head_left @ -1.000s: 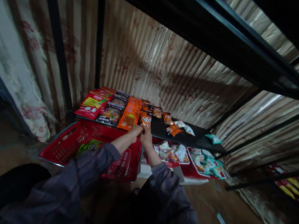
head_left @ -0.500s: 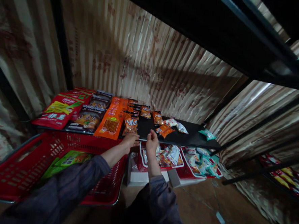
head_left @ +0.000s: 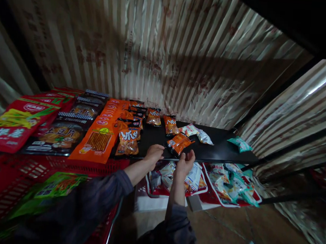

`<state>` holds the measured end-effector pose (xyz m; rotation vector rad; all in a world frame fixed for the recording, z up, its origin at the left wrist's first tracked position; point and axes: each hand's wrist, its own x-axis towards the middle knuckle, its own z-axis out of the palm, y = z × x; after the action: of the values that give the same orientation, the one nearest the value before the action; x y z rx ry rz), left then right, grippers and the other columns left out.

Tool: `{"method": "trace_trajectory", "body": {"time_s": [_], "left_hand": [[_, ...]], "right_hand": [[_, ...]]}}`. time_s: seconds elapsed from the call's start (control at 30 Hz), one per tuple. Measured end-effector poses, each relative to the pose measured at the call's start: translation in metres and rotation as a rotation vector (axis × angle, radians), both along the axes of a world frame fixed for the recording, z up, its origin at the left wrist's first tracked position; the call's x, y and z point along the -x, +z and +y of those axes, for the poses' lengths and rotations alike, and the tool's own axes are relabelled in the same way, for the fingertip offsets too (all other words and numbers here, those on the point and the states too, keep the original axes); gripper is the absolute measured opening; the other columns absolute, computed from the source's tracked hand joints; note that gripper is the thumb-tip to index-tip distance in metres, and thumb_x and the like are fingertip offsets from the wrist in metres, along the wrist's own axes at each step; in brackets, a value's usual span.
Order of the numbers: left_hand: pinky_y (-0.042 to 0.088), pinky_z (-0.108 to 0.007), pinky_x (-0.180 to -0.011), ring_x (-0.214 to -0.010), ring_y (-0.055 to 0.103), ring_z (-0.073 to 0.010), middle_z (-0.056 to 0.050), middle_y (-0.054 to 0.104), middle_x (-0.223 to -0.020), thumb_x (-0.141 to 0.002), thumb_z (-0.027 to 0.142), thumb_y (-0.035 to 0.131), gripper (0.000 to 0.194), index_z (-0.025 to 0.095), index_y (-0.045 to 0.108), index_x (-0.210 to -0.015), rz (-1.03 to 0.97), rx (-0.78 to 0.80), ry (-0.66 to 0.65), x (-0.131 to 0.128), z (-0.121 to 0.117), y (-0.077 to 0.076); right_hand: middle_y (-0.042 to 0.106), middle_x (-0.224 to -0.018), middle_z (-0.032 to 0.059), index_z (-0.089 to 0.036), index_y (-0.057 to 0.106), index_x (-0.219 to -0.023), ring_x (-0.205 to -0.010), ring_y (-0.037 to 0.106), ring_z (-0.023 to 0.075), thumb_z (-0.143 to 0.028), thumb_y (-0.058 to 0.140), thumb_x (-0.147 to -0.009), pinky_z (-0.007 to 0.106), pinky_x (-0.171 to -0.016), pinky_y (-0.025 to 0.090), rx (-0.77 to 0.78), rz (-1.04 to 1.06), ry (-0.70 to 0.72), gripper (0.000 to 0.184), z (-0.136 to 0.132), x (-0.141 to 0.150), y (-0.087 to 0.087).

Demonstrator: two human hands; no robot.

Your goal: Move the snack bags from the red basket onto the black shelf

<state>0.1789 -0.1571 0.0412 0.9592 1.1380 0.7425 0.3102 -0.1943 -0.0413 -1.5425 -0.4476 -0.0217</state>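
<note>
My left hand (head_left: 154, 155) is over the shelf's front edge, thumb and fingers drawn together at the left corner of an orange snack packet (head_left: 179, 143). That packet lies tilted on the black shelf. Just below its right side is my right hand (head_left: 186, 164), fingers curled but apart, holding nothing I can see. Behind the packet stand another orange snack packet (head_left: 171, 125) and a similar one (head_left: 153, 116). To the left, a row of the same small packets (head_left: 128, 141) begins beside a large orange bag (head_left: 100, 134). White packets (head_left: 189, 130) lie right of them.
Dark potato-chip bags (head_left: 59, 134) and red bags (head_left: 22, 119) fill the shelf's left end. A teal packet (head_left: 239, 143) lies at the right. Below are a large red basket (head_left: 18, 179) with green bags and small red baskets (head_left: 218, 202) of packets. A metal post (head_left: 280, 92) rises at right.
Both hands have moved right along the shelf edge, to the tilted orange packet. My view has come closer and turned, so the left-hand bags sit further left.
</note>
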Motion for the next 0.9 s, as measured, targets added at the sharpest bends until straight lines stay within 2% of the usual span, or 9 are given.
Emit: {"method": "trace_trajectory", "body": {"time_s": [0.13,0.23,0.4,0.5,0.57,0.67,0.73,0.83,0.9], "left_hand": [[0.050,-0.028,-0.080,-0.100,0.064,-0.0215,-0.009,0.071,-0.101,-0.071,0.007,0.061,0.019,0.018,0.069,-0.085,0.061,-0.084,0.013,-0.026,0.019,-0.015],[0.048,-0.029,-0.084,-0.105,0.064,-0.0221,-0.009,0.072,-0.104,-0.072,0.014,0.066,0.022,0.020,0.070,-0.093,0.082,-0.124,0.007,-0.045,0.033,-0.026],[0.046,-0.030,-0.090,-0.109,0.062,-0.0235,-0.010,0.071,-0.114,-0.071,0.018,0.070,0.034,0.021,0.069,-0.104,0.107,-0.158,-0.017,-0.062,0.041,-0.038],[0.044,-0.030,-0.093,-0.113,0.060,-0.0232,-0.011,0.069,-0.120,-0.071,0.015,0.070,0.037,0.021,0.068,-0.108,0.096,-0.199,-0.040,-0.063,0.039,-0.042],[0.045,-0.029,-0.093,-0.113,0.061,-0.0223,-0.010,0.070,-0.116,-0.072,0.014,0.070,0.035,0.020,0.068,-0.106,0.064,-0.210,-0.052,-0.062,0.037,-0.043],[0.048,-0.027,-0.089,-0.106,0.064,-0.0209,-0.010,0.071,-0.108,-0.072,0.015,0.072,0.032,0.018,0.068,-0.104,0.028,-0.193,-0.048,-0.060,0.031,-0.043],[0.050,-0.027,-0.086,-0.100,0.065,-0.0192,-0.009,0.069,-0.105,-0.072,0.015,0.074,0.037,0.017,0.066,-0.108,-0.004,-0.158,-0.022,-0.058,0.025,-0.039],[0.054,-0.026,-0.080,-0.087,0.065,-0.0149,-0.008,0.065,-0.100,-0.076,0.012,0.071,0.046,0.017,0.059,-0.121,-0.121,-0.057,0.023,-0.054,0.014,-0.027],[0.055,-0.027,-0.077,-0.080,0.064,-0.0130,-0.006,0.062,-0.095,-0.079,0.009,0.069,0.043,0.014,0.058,-0.120,-0.201,0.001,0.021,-0.051,0.008,-0.017]], "right_hand": [[0.044,-0.145,0.0228,-0.009,0.033,-0.145,-0.134,0.047,0.0295,-0.043,0.052,-0.079,0.046,-0.110,0.038,0.065,0.009,0.076,0.077,0.009,-0.004,0.000],[0.039,-0.148,0.0262,-0.005,0.031,-0.146,-0.134,0.046,0.0313,-0.044,0.054,-0.078,0.046,-0.109,0.039,0.100,-0.031,0.130,0.081,0.013,-0.005,0.002],[0.052,-0.138,0.0242,-0.008,0.038,-0.143,-0.124,0.056,0.0310,-0.043,0.055,-0.079,0.047,-0.104,0.043,0.144,-0.073,0.169,0.074,0.014,-0.011,0.003],[0.057,-0.133,0.0208,-0.012,0.040,-0.141,-0.118,0.060,0.0283,-0.037,0.053,-0.078,0.045,-0.101,0.046,0.109,-0.041,0.171,0.069,0.015,-0.018,0.001],[0.060,-0.130,0.0199,-0.012,0.042,-0.139,-0.117,0.061,0.0276,-0.034,0.052,-0.077,0.045,-0.101,0.046,0.092,-0.021,0.165,0.067,0.016,-0.021,-0.001],[0.063,-0.124,0.0194,-0.011,0.045,-0.135,-0.114,0.062,0.0268,-0.031,0.052,-0.075,0.044,-0.101,0.046,0.076,-0.009,0.145,0.063,0.015,-0.021,-0.001],[0.065,-0.118,0.0181,-0.011,0.045,-0.134,-0.108,0.064,0.0255,-0.030,0.051,-0.076,0.043,-0.098,0.048,0.074,-0.020,0.122,0.061,0.013,-0.019,0.001],[0.067,-0.109,0.0146,-0.013,0.045,-0.133,-0.102,0.065,0.0234,-0.029,0.050,-0.077,0.042,-0.096,0.048,0.055,-0.048,0.097,0.059,0.007,-0.018,0.005],[0.067,-0.107,0.0126,-0.014,0.043,-0.133,-0.101,0.065,0.0221,-0.028,0.049,-0.077,0.041,-0.095,0.049,0.005,-0.056,0.096,0.059,0.003,-0.017,0.011]]}}
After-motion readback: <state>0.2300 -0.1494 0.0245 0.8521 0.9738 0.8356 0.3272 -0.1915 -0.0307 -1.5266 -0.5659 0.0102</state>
